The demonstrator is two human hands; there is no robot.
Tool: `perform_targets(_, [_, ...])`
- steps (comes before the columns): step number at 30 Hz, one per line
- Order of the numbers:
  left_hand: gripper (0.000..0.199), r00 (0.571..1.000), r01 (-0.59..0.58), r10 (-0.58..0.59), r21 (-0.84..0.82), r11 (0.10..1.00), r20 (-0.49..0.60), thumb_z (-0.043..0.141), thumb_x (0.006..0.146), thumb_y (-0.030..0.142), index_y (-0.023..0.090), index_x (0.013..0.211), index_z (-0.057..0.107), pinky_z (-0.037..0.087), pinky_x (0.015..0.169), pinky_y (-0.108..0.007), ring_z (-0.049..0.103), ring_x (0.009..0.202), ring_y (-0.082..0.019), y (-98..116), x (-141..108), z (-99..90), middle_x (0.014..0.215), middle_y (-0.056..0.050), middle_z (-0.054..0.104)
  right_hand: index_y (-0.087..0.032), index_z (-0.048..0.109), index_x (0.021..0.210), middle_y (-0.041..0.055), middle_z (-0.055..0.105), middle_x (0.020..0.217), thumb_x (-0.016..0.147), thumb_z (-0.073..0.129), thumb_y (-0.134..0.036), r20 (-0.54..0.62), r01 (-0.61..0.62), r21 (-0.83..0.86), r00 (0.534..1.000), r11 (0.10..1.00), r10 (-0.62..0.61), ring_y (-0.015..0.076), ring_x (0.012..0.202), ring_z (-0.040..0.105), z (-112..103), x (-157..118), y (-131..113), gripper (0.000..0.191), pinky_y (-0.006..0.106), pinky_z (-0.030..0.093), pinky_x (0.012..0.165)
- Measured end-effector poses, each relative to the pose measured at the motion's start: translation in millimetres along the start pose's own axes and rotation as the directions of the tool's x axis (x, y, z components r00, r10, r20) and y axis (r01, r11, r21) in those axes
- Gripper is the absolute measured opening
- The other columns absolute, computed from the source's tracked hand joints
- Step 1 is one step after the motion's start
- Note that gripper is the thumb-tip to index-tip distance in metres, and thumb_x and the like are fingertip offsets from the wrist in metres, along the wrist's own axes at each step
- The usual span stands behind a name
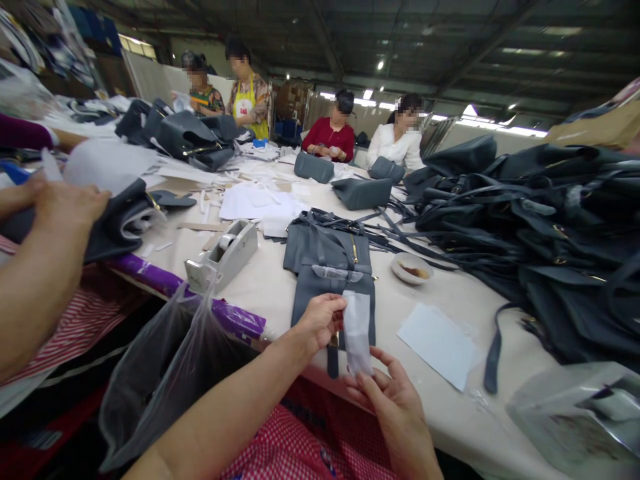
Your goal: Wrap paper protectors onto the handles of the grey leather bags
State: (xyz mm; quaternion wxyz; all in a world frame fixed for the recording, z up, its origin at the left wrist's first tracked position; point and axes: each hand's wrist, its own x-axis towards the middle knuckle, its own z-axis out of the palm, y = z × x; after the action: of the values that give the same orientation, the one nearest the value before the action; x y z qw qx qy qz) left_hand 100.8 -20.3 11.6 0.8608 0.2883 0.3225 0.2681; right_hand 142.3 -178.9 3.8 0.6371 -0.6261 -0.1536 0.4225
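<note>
A strip of thin white paper point(357, 327) is stretched between my two hands, above a dark grey bag point(307, 303) lying flat on the table. My left hand point(321, 321) pinches its upper left edge. My right hand point(387, 387) grips its lower end between thumb and fingers. Clear plastic wraps the bag's handle point(337, 274), and a gold zip point(355, 248) shows on its upper part. A strap end point(333, 357) hangs down at the table's front edge, partly behind the paper.
Left of the bag stands a tape dispenser point(225, 253); a plastic bag point(165, 373) hangs below it. To the right are a small bowl point(411, 268), pale sheets point(440, 343) and a heap of dark bags point(550, 220). A co-worker's hands point(70, 200) handle a bag at left; several people work across the table.
</note>
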Motion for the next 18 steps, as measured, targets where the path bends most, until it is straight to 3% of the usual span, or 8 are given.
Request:
perform_targets(3, [0.021, 1.0, -0.003, 0.003, 0.01, 1.0, -0.016, 0.075, 0.068, 0.018, 0.015, 0.07, 0.054, 0.043, 0.053, -0.022, 0.053, 0.052, -0.008, -2, -3, -1.2, 0.061, 0.002, 0.057, -0.02, 0.049, 0.111, 0.0016, 0.071, 0.068, 0.061, 0.078, -0.053, 0.021, 0.015, -0.123, 1.0, 0.992, -0.012, 0.0209, 0.058, 0.067, -18, 2, 3, 0.067, 0.032, 0.055, 0.056])
perform_targets(5, [0.022, 0.999, -0.01, 0.011, 0.018, 1.0, -0.033, 0.076, 0.067, 0.018, 0.015, 0.069, 0.054, 0.041, 0.052, -0.021, 0.051, 0.05, -0.008, -5, -4, -1.3, 0.059, 0.003, 0.056, -0.02, 0.056, 0.106, 0.0048, 0.072, 0.071, 0.066, 0.069, -0.058, -0.084, 0.086, -0.336, 0.989, 0.938, -0.121, 0.0231, 0.059, 0.067, -28, 2, 2, 0.056, 0.033, 0.054, 0.054])
perform_targets(7, [0.026, 0.998, -0.027, 0.028, 0.025, 0.999, -0.057, 0.078, 0.064, 0.021, 0.015, 0.067, 0.053, 0.038, 0.05, -0.02, 0.049, 0.05, -0.007, -7, -4, -0.5, 0.057, 0.004, 0.053, -0.021, 0.063, 0.101, 0.0098, 0.075, 0.088, 0.071, 0.061, -0.057, -0.214, 0.182, -0.573, 0.908, 0.799, -0.36, 0.0278, 0.074, 0.07, -31, 2, -4, 0.046, 0.037, 0.055, 0.064])
perform_targets(9, [0.03, 0.996, -0.051, 0.053, 0.032, 0.998, -0.078, 0.08, 0.061, 0.025, 0.015, 0.067, 0.053, 0.037, 0.05, -0.02, 0.048, 0.05, -0.007, -10, -4, 0.9, 0.057, 0.005, 0.052, -0.023, 0.068, 0.098, 0.0105, 0.074, 0.101, 0.077, 0.056, -0.052, -0.176, 0.301, -0.701, 0.805, 0.646, -0.567, 0.0297, 0.09, 0.07, -24, 3, -12, 0.038, 0.039, 0.054, 0.079])
perform_targets(10, [0.032, 0.994, -0.065, 0.068, 0.037, 0.997, -0.084, 0.081, 0.059, 0.026, 0.015, 0.067, 0.053, 0.037, 0.05, -0.02, 0.048, 0.051, -0.007, -11, -4, 1.7, 0.057, 0.005, 0.052, -0.023, 0.069, 0.099, 0.0102, 0.074, 0.103, 0.081, 0.053, -0.051, -0.108, 0.37, -0.709, 0.785, 0.601, -0.61, 0.0293, 0.095, 0.069, -16, 5, -15, 0.036, 0.039, 0.053, 0.084])
perform_targets(13, [0.032, 0.99, -0.099, 0.103, 0.049, 0.994, -0.092, 0.081, 0.059, 0.029, 0.015, 0.068, 0.053, 0.036, 0.05, -0.02, 0.048, 0.051, -0.007, -13, -4, 3.0, 0.057, 0.006, 0.052, -0.022, 0.07, 0.106, 0.0106, 0.072, 0.11, 0.086, 0.044, -0.051, 0.027, 0.478, -0.653, 0.79, 0.587, -0.613, 0.0282, 0.102, 0.067, 12, 16, -20, 0.044, 0.04, 0.051, 0.092])
perform_targets(18, [0.031, 0.994, -0.085, 0.089, 0.049, 0.995, -0.07, 0.08, 0.057, 0.028, 0.014, 0.069, 0.055, 0.037, 0.05, -0.02, 0.051, 0.052, -0.008, -11, -7, 1.1, 0.06, 0.002, 0.057, -0.017, 0.067, 0.116, 0.0143, 0.066, 0.122, 0.083, 0.041, -0.055, -0.04, 0.398, -0.637, 0.838, 0.66, -0.544, 0.0314, 0.111, 0.063, 32, 48, -19, 0.057, 0.044, 0.048, 0.096])
